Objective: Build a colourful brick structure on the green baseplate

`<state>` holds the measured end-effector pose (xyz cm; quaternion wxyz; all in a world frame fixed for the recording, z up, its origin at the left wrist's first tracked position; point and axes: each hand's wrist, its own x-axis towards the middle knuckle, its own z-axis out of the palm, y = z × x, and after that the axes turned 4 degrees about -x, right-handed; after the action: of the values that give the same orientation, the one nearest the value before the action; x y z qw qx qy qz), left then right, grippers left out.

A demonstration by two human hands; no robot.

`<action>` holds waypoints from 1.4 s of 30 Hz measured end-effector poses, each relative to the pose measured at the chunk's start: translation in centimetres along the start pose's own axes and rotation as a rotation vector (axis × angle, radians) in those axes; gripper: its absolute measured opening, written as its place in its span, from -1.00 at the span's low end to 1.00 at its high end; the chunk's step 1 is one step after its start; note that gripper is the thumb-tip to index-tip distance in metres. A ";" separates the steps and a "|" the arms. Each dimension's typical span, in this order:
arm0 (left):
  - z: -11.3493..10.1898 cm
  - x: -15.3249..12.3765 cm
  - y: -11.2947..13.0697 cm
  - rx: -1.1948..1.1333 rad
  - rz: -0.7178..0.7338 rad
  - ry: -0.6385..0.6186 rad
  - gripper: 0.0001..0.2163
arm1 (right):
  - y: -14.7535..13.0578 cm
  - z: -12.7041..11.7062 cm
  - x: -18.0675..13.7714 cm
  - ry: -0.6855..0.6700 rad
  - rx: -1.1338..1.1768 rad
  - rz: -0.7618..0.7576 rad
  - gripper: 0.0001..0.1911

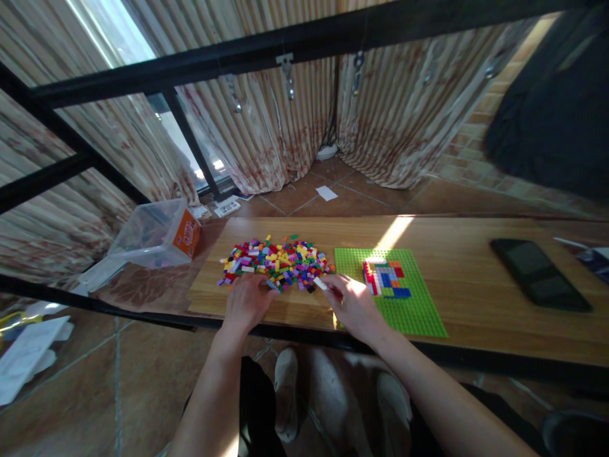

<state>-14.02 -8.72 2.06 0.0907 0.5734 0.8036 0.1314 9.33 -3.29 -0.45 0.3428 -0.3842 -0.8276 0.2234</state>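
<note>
A heap of small coloured building bricks (280, 257) is spread over the left part of the wooden table. My left hand (247, 299) rests at the heap's near left edge, thumb and fingers apart, with a pale blue brick (271, 285) close to the fingertips. Between the thumb and fingers of my right hand (354, 301) is a white brick (320, 284), held at the heap's right edge. Just right of that hand lies a green baseplate (419, 317). On it sits a multicoloured block of joined bricks (387, 279) with red, white, blue and orange parts.
A dark phone or tablet (540, 273) lies on the right of the wooden table (461, 266). On the floor at left stands a clear plastic box (147, 231) with an orange label. A black metal rail (247, 51) crosses in front of the striped curtains (404, 120).
</note>
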 end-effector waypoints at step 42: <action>3.9 1.3 12.3 -0.521 0.218 -0.094 -0.68 | 10.2 -10.6 -0.4 0.209 -0.310 0.447 -0.79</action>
<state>-2.28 -3.30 2.25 0.2576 0.6191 0.6714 0.3156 22.29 3.71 -0.06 0.3056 -0.6259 -0.7068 0.1233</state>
